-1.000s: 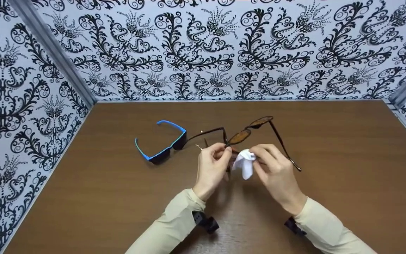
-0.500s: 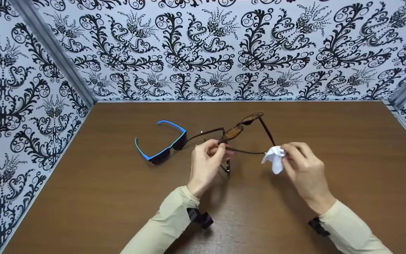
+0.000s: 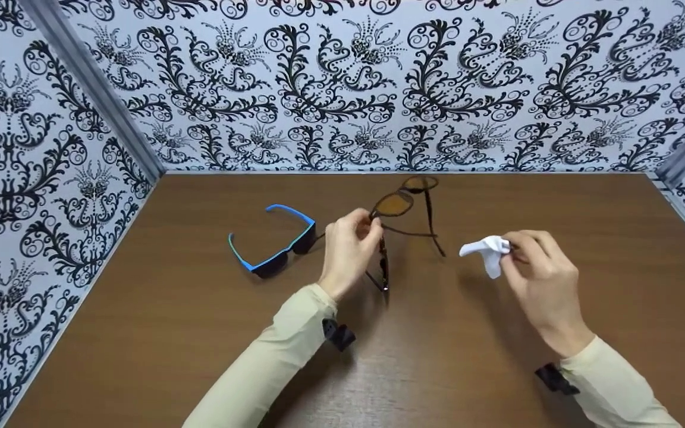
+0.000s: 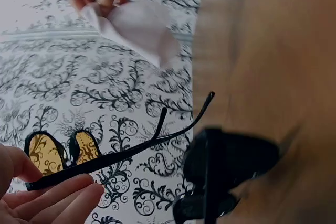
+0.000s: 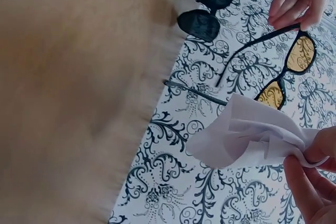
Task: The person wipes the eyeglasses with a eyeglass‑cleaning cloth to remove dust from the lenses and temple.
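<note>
My left hand (image 3: 348, 252) pinches a pair of amber-lensed sunglasses (image 3: 393, 204) at one hinge corner, held above the table. Both dark temples are unfolded and point to the right in the head view. In the left wrist view, thumb and fingers grip the sunglasses (image 4: 113, 159) where temple meets frame. Farther right, my right hand (image 3: 549, 279) pinches a white cloth (image 3: 488, 252) between thumb and fingers, and its loose end hangs free. The cloth (image 5: 247, 137) is apart from the amber lenses and overlaps one temple in the right wrist view.
Blue-framed sunglasses (image 3: 250, 266) with dark lenses lie on the brown table (image 3: 158, 321), left of my left hand. A third, dark pair (image 3: 385, 267) rests partly hidden behind that hand. A patterned wall (image 3: 342, 89) closes off the table's far edge.
My right hand has drawn the cloth along one temple and off it, to the right. My left hand has lifted and turned the sunglasses, their lenses now farther up and left.
</note>
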